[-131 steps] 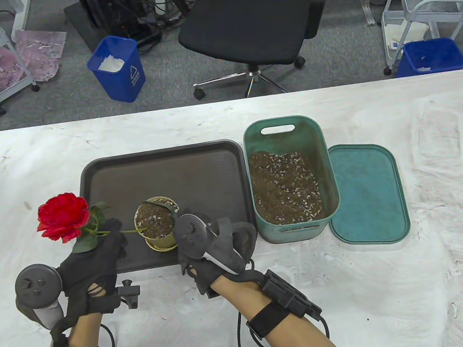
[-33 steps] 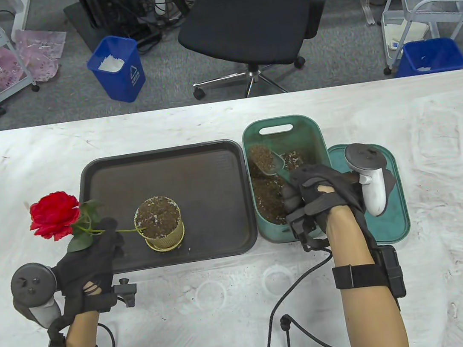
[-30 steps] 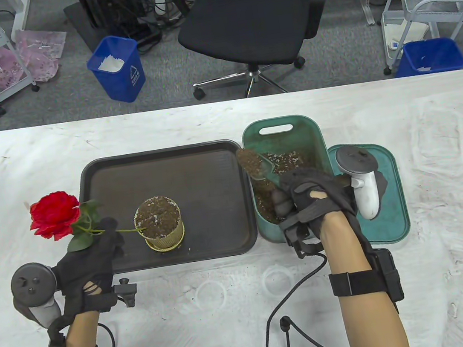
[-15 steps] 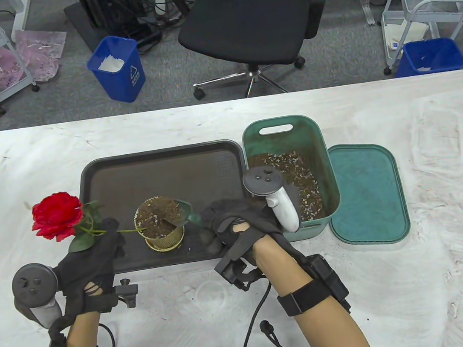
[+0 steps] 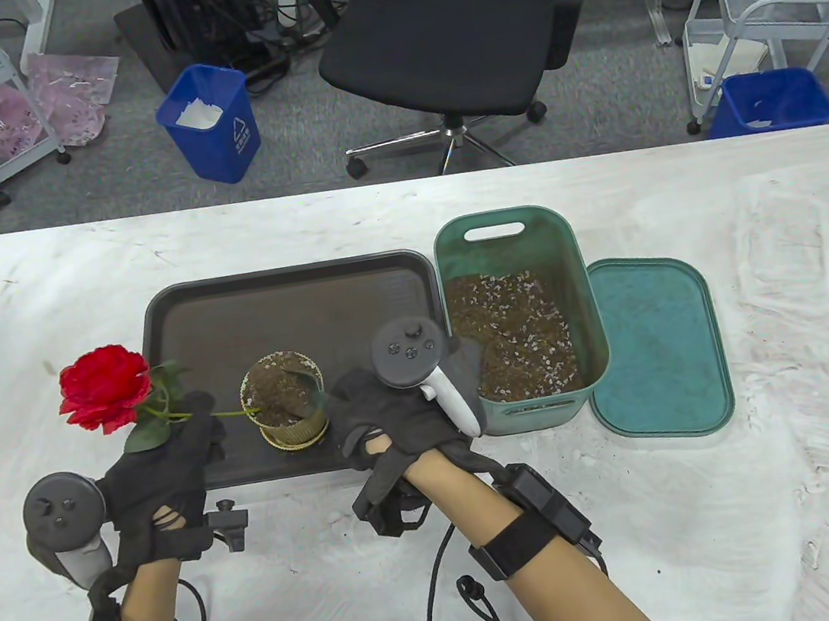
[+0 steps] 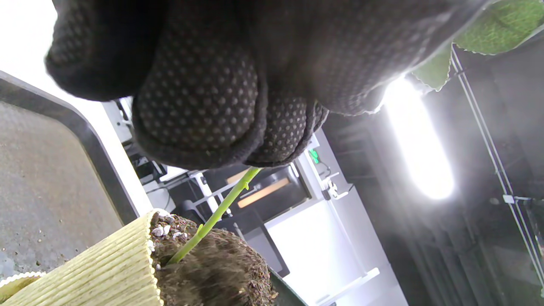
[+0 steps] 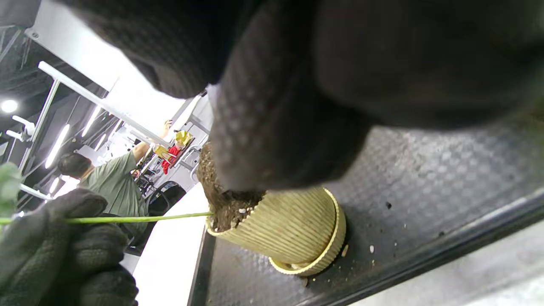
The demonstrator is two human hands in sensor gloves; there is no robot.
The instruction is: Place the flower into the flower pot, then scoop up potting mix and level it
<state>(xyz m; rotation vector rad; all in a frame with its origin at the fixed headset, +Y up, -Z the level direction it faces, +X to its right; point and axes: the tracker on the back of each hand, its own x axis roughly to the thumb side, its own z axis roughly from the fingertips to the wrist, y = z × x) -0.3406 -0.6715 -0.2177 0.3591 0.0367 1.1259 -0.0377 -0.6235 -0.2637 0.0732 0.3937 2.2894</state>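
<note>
The flower has its red head out past the left edge of the dark tray, above the white table, and its thin green stem goes slanted into the potting mix of the flower pot. My left hand pinches this stem between curled fingers, just left of the pot. The pot stands near the front edge of the tray, in its yellow ribbed saucer. My right hand is just right of the pot and holds a green scoop over its rim; the fingers are hidden, so I cannot tell exactly how they lie. I read no writing on these things. The far half of the tray is free. The green bin of mix touches the tray's right side, with its lid beside.
</note>
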